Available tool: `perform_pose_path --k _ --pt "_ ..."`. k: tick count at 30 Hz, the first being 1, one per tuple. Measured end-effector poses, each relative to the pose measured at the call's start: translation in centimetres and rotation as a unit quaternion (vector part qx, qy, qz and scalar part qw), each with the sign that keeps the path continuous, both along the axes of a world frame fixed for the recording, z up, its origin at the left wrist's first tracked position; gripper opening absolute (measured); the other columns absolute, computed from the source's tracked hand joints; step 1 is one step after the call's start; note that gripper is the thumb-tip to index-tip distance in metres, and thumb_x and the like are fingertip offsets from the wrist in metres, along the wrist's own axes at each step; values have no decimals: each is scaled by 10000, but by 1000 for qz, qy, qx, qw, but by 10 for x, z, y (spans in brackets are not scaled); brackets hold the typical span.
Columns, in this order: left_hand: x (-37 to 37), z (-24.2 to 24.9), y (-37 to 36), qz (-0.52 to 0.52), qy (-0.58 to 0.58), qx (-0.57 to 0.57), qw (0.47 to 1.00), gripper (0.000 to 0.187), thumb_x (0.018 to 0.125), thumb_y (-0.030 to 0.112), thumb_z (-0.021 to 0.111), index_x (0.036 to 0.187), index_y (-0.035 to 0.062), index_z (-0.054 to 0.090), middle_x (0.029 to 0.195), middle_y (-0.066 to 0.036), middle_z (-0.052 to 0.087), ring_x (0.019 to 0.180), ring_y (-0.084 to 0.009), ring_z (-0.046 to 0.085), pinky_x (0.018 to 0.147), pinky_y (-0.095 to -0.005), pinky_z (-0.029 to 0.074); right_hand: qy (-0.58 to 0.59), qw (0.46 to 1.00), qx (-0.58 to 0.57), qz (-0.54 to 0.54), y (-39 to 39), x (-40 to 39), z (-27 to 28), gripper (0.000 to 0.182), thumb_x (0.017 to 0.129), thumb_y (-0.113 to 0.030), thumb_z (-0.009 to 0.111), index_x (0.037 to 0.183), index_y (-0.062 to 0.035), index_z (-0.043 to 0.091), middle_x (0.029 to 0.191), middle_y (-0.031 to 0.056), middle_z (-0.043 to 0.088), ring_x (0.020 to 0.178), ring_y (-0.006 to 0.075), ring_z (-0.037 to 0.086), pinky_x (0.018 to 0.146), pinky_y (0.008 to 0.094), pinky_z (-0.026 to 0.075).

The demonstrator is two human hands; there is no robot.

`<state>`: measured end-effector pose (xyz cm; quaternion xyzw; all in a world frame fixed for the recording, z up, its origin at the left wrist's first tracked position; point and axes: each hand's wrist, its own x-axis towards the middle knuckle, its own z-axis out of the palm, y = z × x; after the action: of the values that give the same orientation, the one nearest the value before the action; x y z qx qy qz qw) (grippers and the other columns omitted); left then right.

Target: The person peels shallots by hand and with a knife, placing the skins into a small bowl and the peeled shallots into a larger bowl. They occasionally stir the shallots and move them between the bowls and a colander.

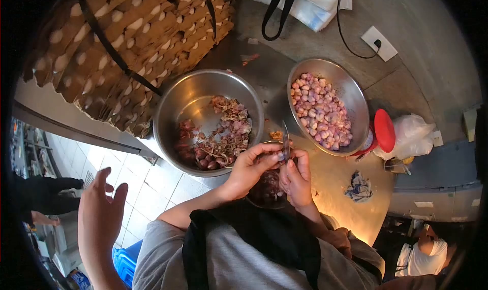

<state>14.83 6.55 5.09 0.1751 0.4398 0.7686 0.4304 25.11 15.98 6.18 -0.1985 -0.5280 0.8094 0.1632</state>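
My left hand [252, 164] pinches a small shallot [279, 156] between thumb and fingers. My right hand [297, 181] is closed on a small knife [285, 140], blade up and against the shallot. Both hands hover over a small bowl [265, 191] of dark shallots, partly hidden by them. On the left, a steel bowl [175, 117] holds peels and a few unpeeled shallots. On the right, a steel bowl [351, 94] is full of peeled pink shallots.
Stacked egg trays [137, 36] strapped with black bands fill the upper left. A red-lidded container [384, 130], plastic bag [413, 135] and crumpled cloth [359, 186] lie to the right. Another person's hand [101, 214] is raised at lower left. A person [427, 252] sits at lower right.
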Motion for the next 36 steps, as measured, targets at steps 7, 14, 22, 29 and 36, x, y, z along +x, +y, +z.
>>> perform_pose_path --k 7,14,22,29,36 --pt "-6 -9 -3 9 28 -8 1000 173 823 16 548 996 7 537 1001 -71 571 901 -122 548 798 -267 471 6 999 -41 10 4 -3 1 150 919 -174 384 1045 -110 332 564 -13 338 433 52 290 386 181 234" --pt "-10 11 -13 -48 -169 87 981 203 852 63 514 1053 51 490 1042 -94 558 925 -157 557 821 -285 467 -13 999 22 -22 21 9 -3 244 918 -229 395 1118 -113 317 512 -20 329 390 50 268 364 180 219" --pt "-4 11 -12 -1 -179 110 978 200 855 52 509 1054 48 487 979 -65 562 891 -138 555 774 -272 473 -8 996 33 79 2 21 9 476 919 -219 392 1338 -58 232 552 -27 354 457 44 320 423 170 265" --pt "7 14 -10 75 -111 67 989 225 808 33 577 1026 27 519 934 -48 586 839 -114 561 761 -256 466 -13 988 130 78 -6 22 6 452 897 -101 414 1314 -8 268 871 9 487 652 44 416 585 157 343" --pt "13 16 -6 97 -16 23 995 212 786 -7 593 994 -3 556 914 -42 600 835 -91 555 771 -226 452 -14 985 175 0 -12 14 -2 389 887 -110 444 1246 -25 322 1023 50 462 805 82 447 703 189 382"
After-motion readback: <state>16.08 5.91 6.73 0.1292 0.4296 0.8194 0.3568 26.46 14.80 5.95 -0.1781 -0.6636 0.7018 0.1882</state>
